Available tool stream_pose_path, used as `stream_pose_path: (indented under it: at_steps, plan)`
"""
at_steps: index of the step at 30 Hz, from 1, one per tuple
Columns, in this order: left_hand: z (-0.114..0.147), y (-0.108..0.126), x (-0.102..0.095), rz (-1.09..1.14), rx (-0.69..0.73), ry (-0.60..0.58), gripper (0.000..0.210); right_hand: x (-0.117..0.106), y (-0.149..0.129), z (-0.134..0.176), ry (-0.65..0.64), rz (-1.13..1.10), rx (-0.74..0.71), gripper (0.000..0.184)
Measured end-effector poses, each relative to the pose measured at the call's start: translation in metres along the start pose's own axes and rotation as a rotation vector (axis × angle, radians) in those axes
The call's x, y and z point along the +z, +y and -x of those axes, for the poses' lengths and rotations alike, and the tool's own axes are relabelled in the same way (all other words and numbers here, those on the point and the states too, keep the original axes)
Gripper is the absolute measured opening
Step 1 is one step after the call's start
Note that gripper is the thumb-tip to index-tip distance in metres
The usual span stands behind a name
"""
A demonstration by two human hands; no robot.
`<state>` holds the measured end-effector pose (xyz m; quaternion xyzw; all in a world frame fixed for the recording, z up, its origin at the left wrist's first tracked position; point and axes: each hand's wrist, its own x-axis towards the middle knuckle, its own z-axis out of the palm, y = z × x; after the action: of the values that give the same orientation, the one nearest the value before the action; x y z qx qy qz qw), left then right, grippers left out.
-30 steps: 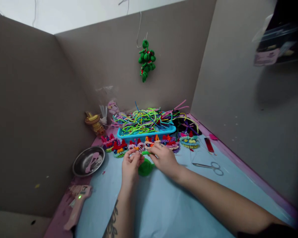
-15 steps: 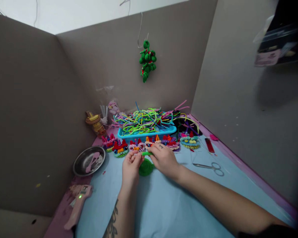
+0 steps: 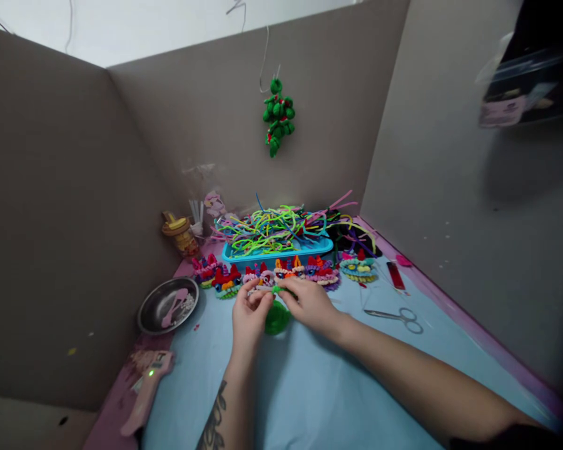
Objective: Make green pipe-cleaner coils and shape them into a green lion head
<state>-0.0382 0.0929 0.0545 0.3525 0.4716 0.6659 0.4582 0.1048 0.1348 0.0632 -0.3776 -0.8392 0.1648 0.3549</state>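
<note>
Grey panels (image 3: 206, 119) behind a blue-covered table (image 3: 333, 394), head view. Right hand (image 3: 309, 303) pinches a green fuzzy strip (image 3: 276, 289) — strip sits between both hands. Left hand (image 3: 251, 312) curled at its left end, fingertip grip can't tell. Green coil (image 3: 278, 320) just below; scissors (image 3: 396, 316) off right.

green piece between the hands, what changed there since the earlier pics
The left hand's thumb now reaches further right, toward the right hand, and less of the green piece shows between them. I see nothing newly taken or let go, though fingers hide part of the grip. The green coil remains below the hands; the scissors, glue gun and bowl stayed put.
</note>
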Motion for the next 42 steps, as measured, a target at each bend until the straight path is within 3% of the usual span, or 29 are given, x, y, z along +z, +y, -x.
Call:
stream_pose_path:
  at_steps: [12,18,21,27,35,42]
  plan:
    - [0.002,0.0,0.002,-0.034,-0.037,-0.019,0.048,0.002,0.0,0.001,-0.016,0.029,0.014,0.018]
    - [-0.001,-0.002,0.0,-0.06,0.026,-0.023,0.047,0.002,0.0,0.001,-0.04,-0.032,0.028,0.018]
    - [-0.002,-0.002,-0.001,-0.053,0.028,-0.022,0.045,0.003,0.001,-0.002,-0.068,-0.165,0.061,0.02]
    - [-0.003,0.0,-0.002,-0.01,0.023,-0.026,0.045,0.001,0.004,-0.008,-0.231,-0.635,0.253,0.023]
    - [0.0,0.003,0.0,-0.021,0.094,-0.033,0.037,0.005,0.009,-0.008,-0.418,-0.88,0.299,0.038]
    - [0.003,0.006,0.0,-0.086,0.137,-0.008,0.03,0.004,0.007,-0.008,-0.367,-0.916,0.295,0.039]
